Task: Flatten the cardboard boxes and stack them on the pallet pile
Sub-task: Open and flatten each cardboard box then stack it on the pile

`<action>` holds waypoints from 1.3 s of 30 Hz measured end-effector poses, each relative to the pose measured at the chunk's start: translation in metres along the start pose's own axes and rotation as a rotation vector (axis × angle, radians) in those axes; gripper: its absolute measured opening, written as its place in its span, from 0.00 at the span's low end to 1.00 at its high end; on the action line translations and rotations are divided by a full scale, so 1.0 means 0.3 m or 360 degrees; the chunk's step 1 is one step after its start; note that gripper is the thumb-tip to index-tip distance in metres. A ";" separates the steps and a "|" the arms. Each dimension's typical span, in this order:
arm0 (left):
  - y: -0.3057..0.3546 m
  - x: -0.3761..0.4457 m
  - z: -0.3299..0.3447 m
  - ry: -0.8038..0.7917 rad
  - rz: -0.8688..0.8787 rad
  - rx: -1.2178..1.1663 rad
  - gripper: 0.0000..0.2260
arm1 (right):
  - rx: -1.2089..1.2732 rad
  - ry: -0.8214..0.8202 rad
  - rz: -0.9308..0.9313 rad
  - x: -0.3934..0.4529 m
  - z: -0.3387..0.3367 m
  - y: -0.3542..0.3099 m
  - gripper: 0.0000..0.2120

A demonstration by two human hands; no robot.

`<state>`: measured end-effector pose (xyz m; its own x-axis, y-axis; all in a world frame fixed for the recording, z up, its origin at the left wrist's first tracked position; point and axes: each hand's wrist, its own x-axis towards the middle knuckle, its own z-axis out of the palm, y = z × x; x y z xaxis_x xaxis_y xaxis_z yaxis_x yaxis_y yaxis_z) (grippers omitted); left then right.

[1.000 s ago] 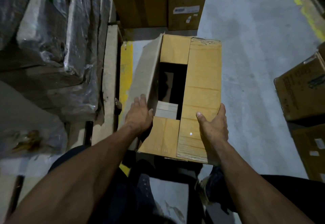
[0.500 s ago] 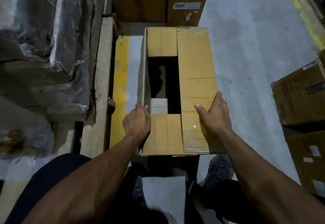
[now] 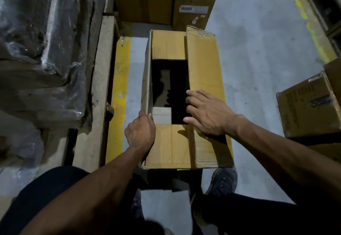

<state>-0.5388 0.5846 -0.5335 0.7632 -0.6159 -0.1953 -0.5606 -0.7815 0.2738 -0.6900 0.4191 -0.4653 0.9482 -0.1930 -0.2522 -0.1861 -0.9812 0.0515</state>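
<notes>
Grey concrete floor (image 3: 258, 54) with a yellow painted stripe (image 3: 120, 87) filled the middle of the frame, and on it stood the tan rectangular cardboard box (image 3: 203, 68), centre frame, its top partly open. The left hand (image 3: 141, 135) gripped the box's left wall at the rim, fingers curled over the edge. The right hand (image 3: 206, 114) lay flat on the long right-hand flap (image 3: 203, 59), fingers (image 3: 191, 94) straight and reaching past the flap's inner edge over the dark opening, holding nothing. By my judgement the step in hand was opening the flaps before collapsing the box; next the right hand would need to hook that flap edge and lift it outward.

A white label (image 3: 193, 9) on a brown carton (image 3: 193, 4) at upper centre, and dark print on another carton (image 3: 306, 109) at the right edge, were too blurred to read.
</notes>
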 end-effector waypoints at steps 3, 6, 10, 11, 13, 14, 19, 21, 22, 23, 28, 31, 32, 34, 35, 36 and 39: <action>0.000 -0.005 -0.003 -0.0002 -0.0002 -0.0016 0.16 | -0.0043 0.0162 0.0035 -0.049 -0.086 0.034 0.29; -0.001 -0.008 -0.009 -0.0025 0.0001 -0.0030 0.17 | -0.0137 0.0234 0.0208 -0.116 -0.172 0.074 0.28; -0.006 -0.010 -0.006 -0.0037 0.0008 -0.0044 0.17 | -0.0293 0.0138 0.0570 -0.238 -0.182 0.125 0.19; -0.007 -0.011 -0.006 -0.0035 0.0007 -0.0044 0.17 | -0.0278 0.0112 0.0671 -0.268 -0.164 0.129 0.19; -0.008 -0.009 -0.004 -0.0040 0.0000 -0.0044 0.17 | -0.0220 0.0079 0.0872 -0.305 -0.116 0.136 0.19; -0.006 -0.007 -0.003 -0.0043 0.0002 -0.0040 0.17 | -0.0175 0.0023 0.0980 -0.313 -0.085 0.140 0.19; -0.011 -0.001 0.004 -0.0038 0.0004 -0.0027 0.17 | 0.0517 -0.0240 0.1430 -0.300 0.090 0.107 0.24; -0.016 0.002 0.009 -0.0029 0.0013 -0.0044 0.17 | 0.0902 -0.0251 0.1594 -0.278 0.136 0.069 0.28; -0.019 0.003 0.010 -0.0026 0.0018 -0.0051 0.17 | 0.1001 -0.0258 0.1646 -0.265 0.151 0.050 0.30; -0.023 0.004 0.011 -0.0025 0.0020 -0.0056 0.17 | 0.1057 -0.0249 0.1688 -0.250 0.167 0.034 0.31; -0.028 0.034 -0.005 -0.0125 -0.0056 -0.0199 0.20 | 0.1114 -0.0122 0.1820 -0.186 0.199 -0.013 0.23; 0.018 0.099 -0.064 -0.0117 -0.0125 -0.0240 0.20 | 0.1182 0.0073 0.1846 -0.154 0.207 -0.017 0.23; 0.038 0.127 -0.090 -0.0095 -0.0139 -0.0227 0.19 | 0.1198 0.0117 0.1866 -0.143 0.203 -0.014 0.23; 0.067 0.175 -0.132 -0.0068 -0.0112 -0.0224 0.18 | 0.1231 0.0155 0.1925 -0.120 0.190 -0.005 0.23; 0.071 0.193 -0.140 -0.0090 -0.0066 -0.0252 0.18 | 0.1268 0.0154 0.1954 -0.110 0.180 0.003 0.24; 0.063 0.209 -0.136 -0.0141 -0.0006 -0.0283 0.19 | 0.1326 0.0140 0.1983 -0.103 0.175 0.012 0.25; 0.035 0.220 -0.117 -0.0217 0.0267 -0.0078 0.27 | 0.1569 0.0062 0.1994 -0.093 0.182 0.042 0.29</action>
<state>-0.4830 0.5393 -0.5106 0.6085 -0.7470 -0.2677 -0.6571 -0.6635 0.3579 -0.7330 0.4119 -0.5103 0.0778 -0.8574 -0.5087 -0.8899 0.1703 -0.4232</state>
